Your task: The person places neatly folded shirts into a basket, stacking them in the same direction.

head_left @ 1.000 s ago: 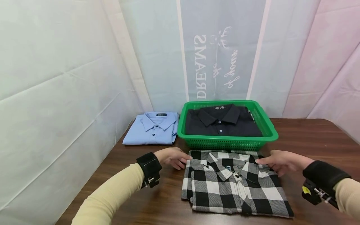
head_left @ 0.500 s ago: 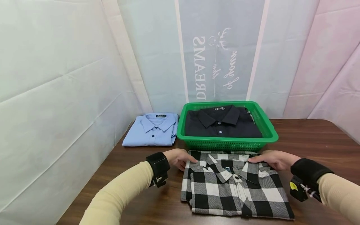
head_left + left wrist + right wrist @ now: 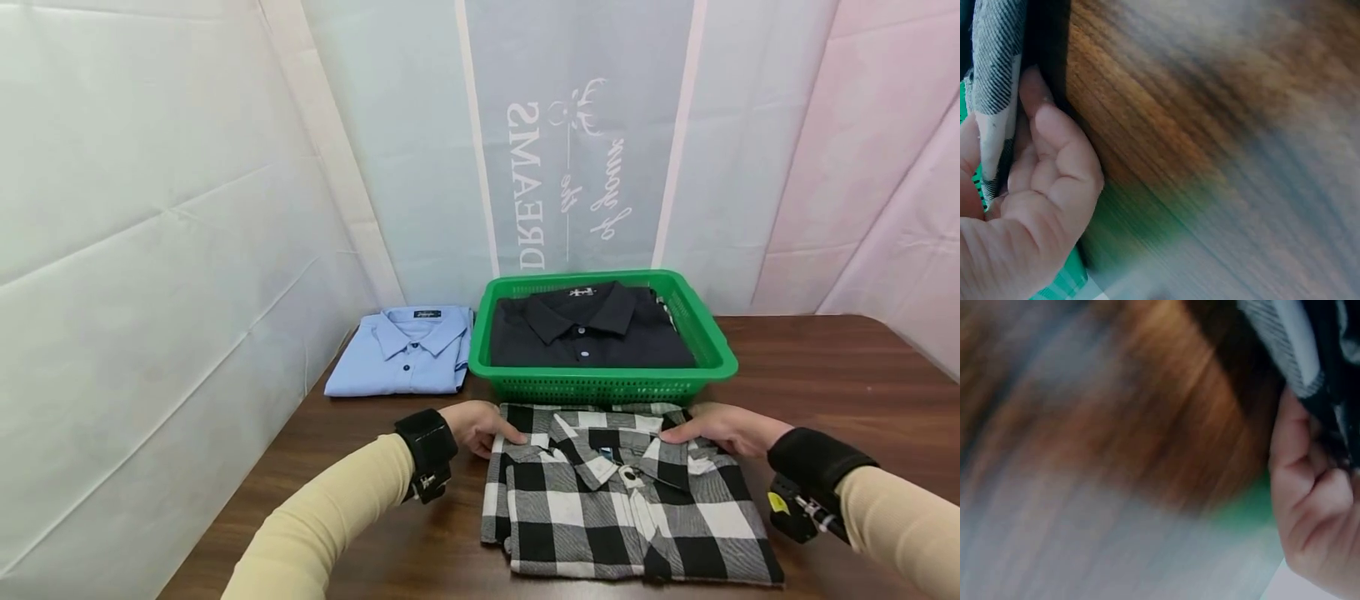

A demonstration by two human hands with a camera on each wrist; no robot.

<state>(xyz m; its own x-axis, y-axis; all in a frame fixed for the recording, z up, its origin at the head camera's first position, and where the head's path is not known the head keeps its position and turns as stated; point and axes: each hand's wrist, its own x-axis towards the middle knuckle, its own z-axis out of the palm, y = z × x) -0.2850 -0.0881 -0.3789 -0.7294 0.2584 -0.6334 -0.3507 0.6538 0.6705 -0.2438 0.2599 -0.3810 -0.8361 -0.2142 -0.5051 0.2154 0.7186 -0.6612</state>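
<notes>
A folded black-and-white plaid shirt [image 3: 622,500] lies collar-up on the brown table [image 3: 825,367], just in front of the green basket [image 3: 600,387]. My left hand [image 3: 504,435] holds the shirt's upper left edge, thumb on top. In the left wrist view the fingers [image 3: 1054,150] are curled under the plaid fabric [image 3: 994,75]. My right hand [image 3: 678,433] holds the upper right edge by the collar. The blurred right wrist view shows its curled fingers [image 3: 1310,500] against the plaid cloth [image 3: 1297,337].
The green basket holds a folded dark shirt [image 3: 588,329]. A folded light blue shirt [image 3: 405,354] lies left of the basket. White and pink fabric walls close in the table at the back and on the left.
Both hands have moved inward from beside the plaid shirt onto its upper corners and taken hold of the edges. The shirt itself has stayed in place.
</notes>
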